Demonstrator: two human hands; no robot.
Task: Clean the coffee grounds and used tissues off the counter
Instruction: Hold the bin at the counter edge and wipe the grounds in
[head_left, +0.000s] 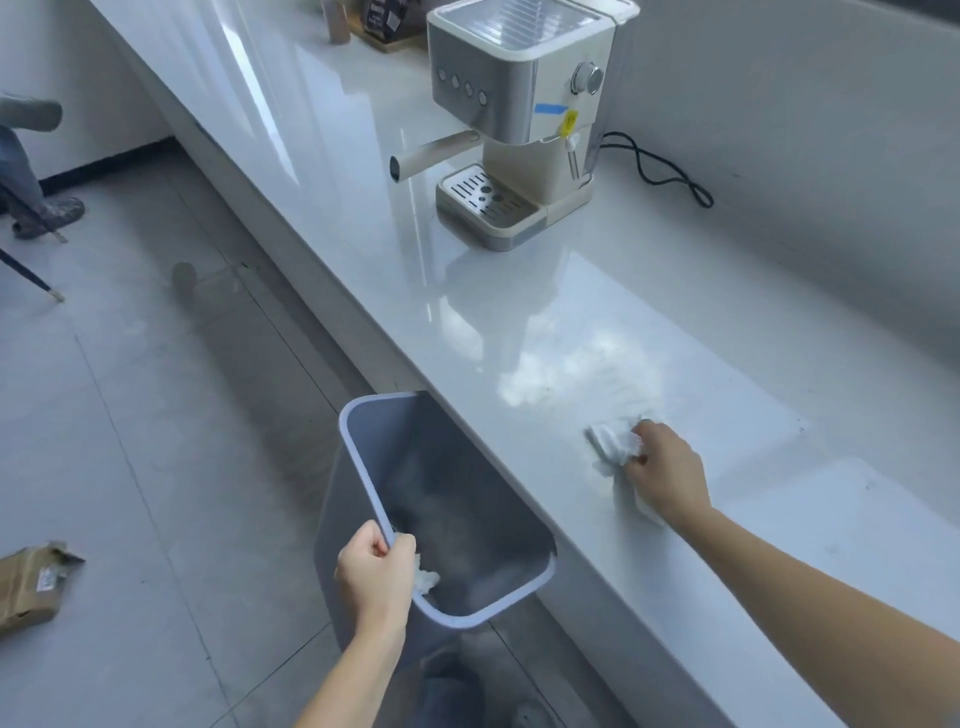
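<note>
My right hand (662, 470) presses a crumpled white tissue (610, 441) flat on the glossy white counter (519, 322), a short way in from its front edge. My left hand (371, 571) grips the near rim of a grey plastic bin (363, 457), held tilted with its mouth against the counter's front edge. A white tissue wad (427, 578) lies inside the bin beside my left thumb. No coffee grounds are clearly visible on the counter.
A cream and silver espresso machine (519, 104) stands farther back on the counter, its portafilter handle (431, 153) jutting left and its black cord (660, 166) trailing right. A torn cardboard package (31, 584) lies on the tiled floor. Another person's leg and shoe (41, 208) are at far left.
</note>
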